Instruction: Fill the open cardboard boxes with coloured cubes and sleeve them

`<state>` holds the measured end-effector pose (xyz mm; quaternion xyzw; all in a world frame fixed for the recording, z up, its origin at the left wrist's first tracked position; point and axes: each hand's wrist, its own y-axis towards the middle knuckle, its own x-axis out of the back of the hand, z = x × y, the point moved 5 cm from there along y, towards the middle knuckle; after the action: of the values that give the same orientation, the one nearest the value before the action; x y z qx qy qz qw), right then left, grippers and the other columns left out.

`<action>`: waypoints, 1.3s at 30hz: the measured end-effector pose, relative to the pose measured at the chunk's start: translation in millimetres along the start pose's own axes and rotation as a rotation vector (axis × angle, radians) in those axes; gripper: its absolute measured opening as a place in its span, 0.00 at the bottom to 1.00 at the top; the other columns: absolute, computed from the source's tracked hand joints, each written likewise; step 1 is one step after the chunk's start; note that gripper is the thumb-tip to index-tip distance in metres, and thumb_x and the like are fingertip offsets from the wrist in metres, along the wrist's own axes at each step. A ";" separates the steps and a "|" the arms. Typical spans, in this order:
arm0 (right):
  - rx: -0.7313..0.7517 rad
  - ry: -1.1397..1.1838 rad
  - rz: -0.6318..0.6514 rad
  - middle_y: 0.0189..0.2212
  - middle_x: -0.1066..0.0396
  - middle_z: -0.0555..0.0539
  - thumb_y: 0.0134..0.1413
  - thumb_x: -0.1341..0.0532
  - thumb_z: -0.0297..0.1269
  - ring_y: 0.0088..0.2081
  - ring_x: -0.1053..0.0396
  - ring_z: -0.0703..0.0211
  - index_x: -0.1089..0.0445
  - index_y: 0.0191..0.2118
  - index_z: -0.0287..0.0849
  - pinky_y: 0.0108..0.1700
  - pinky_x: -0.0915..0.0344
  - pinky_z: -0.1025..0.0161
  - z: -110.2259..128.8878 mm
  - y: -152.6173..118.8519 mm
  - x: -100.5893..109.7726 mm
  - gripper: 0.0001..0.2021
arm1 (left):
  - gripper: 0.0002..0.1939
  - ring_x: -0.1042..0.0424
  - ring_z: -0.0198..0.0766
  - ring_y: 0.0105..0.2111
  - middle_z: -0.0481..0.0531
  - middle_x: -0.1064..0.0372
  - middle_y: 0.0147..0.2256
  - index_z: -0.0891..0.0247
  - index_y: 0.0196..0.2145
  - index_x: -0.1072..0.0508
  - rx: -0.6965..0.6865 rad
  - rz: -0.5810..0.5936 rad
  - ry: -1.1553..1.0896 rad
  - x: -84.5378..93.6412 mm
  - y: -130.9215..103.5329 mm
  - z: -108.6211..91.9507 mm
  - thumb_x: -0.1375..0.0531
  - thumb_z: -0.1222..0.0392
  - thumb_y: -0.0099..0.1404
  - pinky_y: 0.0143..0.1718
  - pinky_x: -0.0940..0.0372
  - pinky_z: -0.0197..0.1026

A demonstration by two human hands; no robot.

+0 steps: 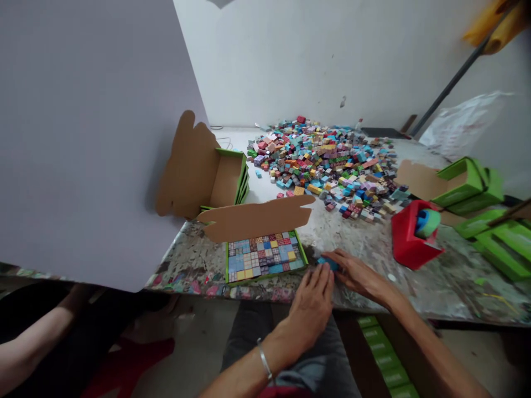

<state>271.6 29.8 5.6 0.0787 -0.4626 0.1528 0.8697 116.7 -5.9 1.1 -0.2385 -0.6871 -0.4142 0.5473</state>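
Under the bench (373, 290), to the right of the person's legs, green boxes (385, 356) stand in a row. At the near edge of the bench, around its middle, the two hands meet. The left hand (313, 301), with a bracelet (264, 359) on its wrist, has its fingers together, and they press against a small blue piece (327, 263). The right hand (357, 275) closes its fingers on the same piece from the other side, so it is held between both hands, on the bench or just above it; I cannot tell which.

Just left of the hands, near the same edge, lies a green-rimmed box (306, 261) filled with small patterned blocks (265, 255). Its brown cardboard flap (257, 219) is raised at the far side. At the left, another person's forearm (45, 334) is partly below a large grey panel (91, 138).

Farther in, to the right, stands a red dispenser (406, 237) with a roll of tape (428, 223). Open green boxes with brown flaps are at the left (228, 179) and toward the right end (464, 185). Toward the far edge spreads a big heap of coloured blocks (323, 160). At the far right corner there is a white plastic bag (460, 124).
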 end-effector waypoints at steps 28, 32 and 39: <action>0.017 -0.438 -0.040 0.44 0.31 0.38 0.55 0.39 0.37 0.43 0.30 0.47 0.35 0.51 0.40 0.36 0.35 0.60 77.2 71.5 10.2 0.18 | 0.27 0.49 0.46 0.63 0.55 0.46 0.63 0.67 0.61 0.44 0.250 -0.009 0.023 22.2 -30.2 78.8 0.49 0.52 0.68 0.63 0.52 0.58; -0.164 -0.305 -0.219 0.42 0.30 0.43 0.59 0.45 0.49 0.35 0.29 0.55 0.33 0.47 0.43 0.35 0.35 0.61 40.0 33.7 21.8 0.17 | 0.24 0.46 0.44 0.62 0.55 0.44 0.62 0.67 0.60 0.43 0.249 -0.030 -0.010 32.1 -38.5 80.5 0.51 0.56 0.70 0.63 0.50 0.56; -0.388 -0.378 -0.213 0.37 0.29 0.41 0.62 0.49 0.42 0.31 0.29 0.52 0.32 0.40 0.41 0.29 0.37 0.59 25.4 -0.7 -27.4 0.13 | 0.25 0.47 0.49 0.62 0.64 0.42 0.59 0.68 0.61 0.46 0.410 -0.162 0.063 50.6 -78.0 90.0 0.48 0.62 0.68 0.61 0.47 0.59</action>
<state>237.5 16.7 -2.9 -0.0138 -0.6262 -0.0479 0.7781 -8.7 20.1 19.9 -0.0532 -0.7564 -0.3160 0.5703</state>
